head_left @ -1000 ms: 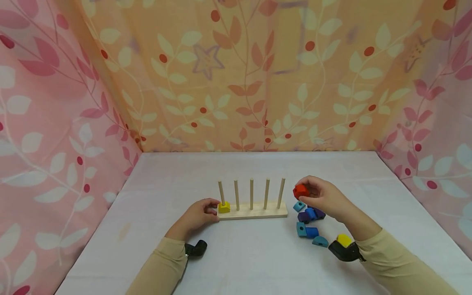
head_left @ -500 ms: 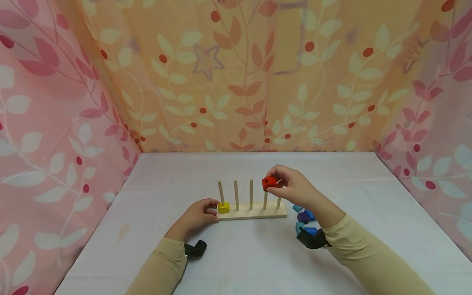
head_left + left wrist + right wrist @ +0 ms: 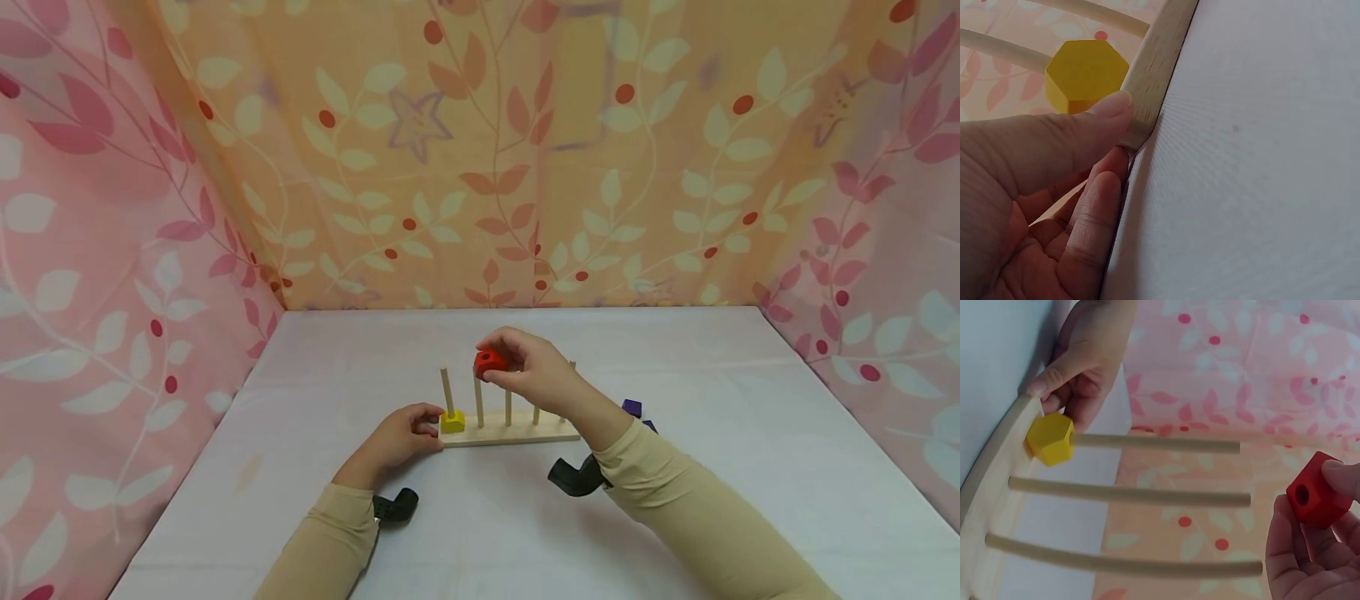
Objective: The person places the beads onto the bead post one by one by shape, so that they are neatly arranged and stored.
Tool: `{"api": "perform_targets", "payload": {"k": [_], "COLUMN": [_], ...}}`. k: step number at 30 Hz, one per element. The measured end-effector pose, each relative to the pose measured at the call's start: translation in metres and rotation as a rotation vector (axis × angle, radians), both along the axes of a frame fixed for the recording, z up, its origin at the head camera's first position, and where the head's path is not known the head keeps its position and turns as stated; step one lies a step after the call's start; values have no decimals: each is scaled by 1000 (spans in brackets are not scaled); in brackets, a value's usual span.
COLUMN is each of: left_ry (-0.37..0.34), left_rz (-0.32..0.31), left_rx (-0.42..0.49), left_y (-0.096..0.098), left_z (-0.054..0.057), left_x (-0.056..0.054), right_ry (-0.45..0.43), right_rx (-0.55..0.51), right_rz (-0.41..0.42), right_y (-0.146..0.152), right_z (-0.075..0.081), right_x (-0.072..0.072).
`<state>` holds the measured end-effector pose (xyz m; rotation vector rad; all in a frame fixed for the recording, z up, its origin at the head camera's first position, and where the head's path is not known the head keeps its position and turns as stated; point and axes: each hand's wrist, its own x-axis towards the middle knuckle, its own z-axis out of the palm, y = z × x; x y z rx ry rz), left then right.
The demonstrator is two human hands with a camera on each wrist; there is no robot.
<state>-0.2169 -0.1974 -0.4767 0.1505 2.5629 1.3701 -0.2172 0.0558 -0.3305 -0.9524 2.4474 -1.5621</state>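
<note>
A wooden peg stand (image 3: 510, 431) with a row of upright pegs stands on the table. On its leftmost peg, down at the base, sits a yellow hexagonal bead (image 3: 452, 422). My left hand (image 3: 401, 437) grips the stand's left end, the thumb at its front corner in the left wrist view. Above the stand, my right hand (image 3: 536, 371) pinches a red bead (image 3: 489, 364) between thumb and fingers. That bead is near the top of the second peg from the left. In the right wrist view, the hole of the red bead (image 3: 1317, 490) faces the peg tips, clear of them.
Purple beads (image 3: 632, 408) lie right of the stand, partly hidden behind the right forearm. Black wrist cameras (image 3: 576, 477) stick out below both wrists. Patterned cloth walls (image 3: 480, 167) close off the back and sides of the white table (image 3: 337, 358).
My right hand has carried the red bead leftward from beside the loose beads, past the right-hand pegs, to above the second peg. My left hand has stayed at the stand's end.
</note>
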Motion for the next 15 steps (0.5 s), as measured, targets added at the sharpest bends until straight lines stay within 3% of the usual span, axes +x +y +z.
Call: {"api": "perform_targets", "payload": {"k": [6, 15], "left_ry": [-6, -13], "left_rz": [1, 23], "left_rx": [-4, -16], "left_y": [0, 2], "left_z": [-1, 2], "left_x": [-1, 1], "right_ry": [8, 13], "right_rx": [2, -46], "right_rz": [18, -25], "right_y": [-21, -40], "right_z": [2, 1], "right_x": [-1, -7]}}
